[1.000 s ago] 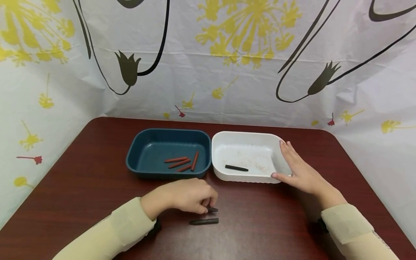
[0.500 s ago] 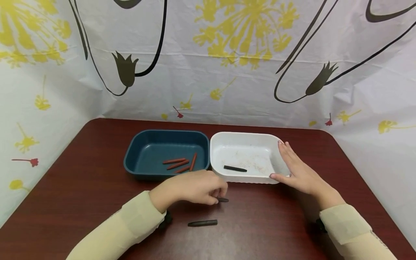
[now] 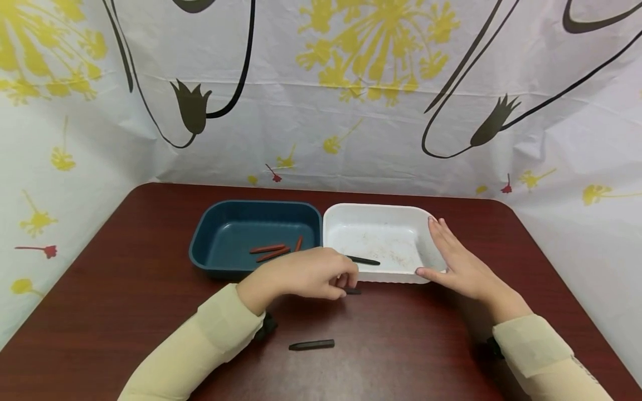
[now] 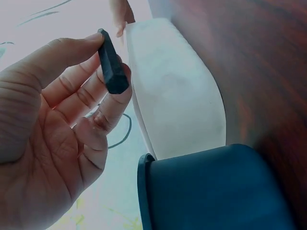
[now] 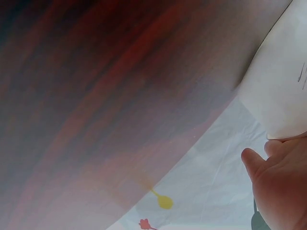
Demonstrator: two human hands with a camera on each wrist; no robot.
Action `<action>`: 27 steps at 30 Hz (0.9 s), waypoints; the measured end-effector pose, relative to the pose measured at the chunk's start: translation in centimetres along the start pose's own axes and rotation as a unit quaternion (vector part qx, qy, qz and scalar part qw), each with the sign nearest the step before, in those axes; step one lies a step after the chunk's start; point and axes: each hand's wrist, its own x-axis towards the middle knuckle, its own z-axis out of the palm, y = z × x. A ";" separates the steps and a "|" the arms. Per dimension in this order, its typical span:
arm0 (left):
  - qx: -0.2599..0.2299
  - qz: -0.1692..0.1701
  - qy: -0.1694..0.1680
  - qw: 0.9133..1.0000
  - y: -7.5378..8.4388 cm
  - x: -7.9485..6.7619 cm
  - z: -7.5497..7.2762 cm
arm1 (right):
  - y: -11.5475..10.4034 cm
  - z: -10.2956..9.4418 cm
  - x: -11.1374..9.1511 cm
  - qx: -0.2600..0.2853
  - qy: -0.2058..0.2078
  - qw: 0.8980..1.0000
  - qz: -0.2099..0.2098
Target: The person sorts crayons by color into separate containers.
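Note:
My left hand [image 3: 313,273] pinches a black crayon [image 4: 111,67] between thumb and fingertips, just in front of the white tray [image 3: 376,206]. In the left wrist view the crayon's flat-sided end points toward the camera. With fingers straight and spread, my right hand [image 3: 466,270] touches the right end of that tray, its thumb at the front corner. Inside the white tray lies another black crayon [image 3: 365,260], its left end hidden by my left hand. A further black crayon [image 3: 312,345] lies on the table, nearer to me.
A dark blue tray [image 3: 261,204] stands against the white tray's left side. Several red crayons, such as this red crayon [image 3: 267,248], lie in it, partly covered by my left hand. Behind the table [image 3: 401,356] hangs a patterned white cloth [image 3: 281,67].
My left hand has carried the pinched black crayon up from the table, away from me and slightly right, toward the white tray's front wall. The right hand has stayed on the tray's end.

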 end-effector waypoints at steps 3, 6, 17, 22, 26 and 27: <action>0.001 0.007 0.010 1.000 -0.2 0.3 -0.2 | -0.1 0.0 0.0 0.001 -0.002 1.000 0.001; -0.002 0.013 0.021 1.000 -0.6 0.7 -0.5 | -0.1 0.0 0.0 0.001 -0.003 1.000 0.002; -0.046 0.013 0.073 0.996 -2.2 2.3 -1.2 | -0.1 0.1 -0.1 0.005 -0.004 1.000 0.008; -0.071 -0.005 0.091 0.993 -3.0 3.3 -1.7 | -0.1 0.1 -0.1 0.001 -0.005 1.000 0.008; -0.056 -0.011 0.112 0.992 -3.6 4.2 -1.7 | -0.1 0.1 0.0 0.002 -0.007 1.000 0.007; -0.049 -0.013 0.119 0.992 -3.7 4.4 -1.7 | -0.1 0.0 0.0 0.003 -0.007 1.000 0.007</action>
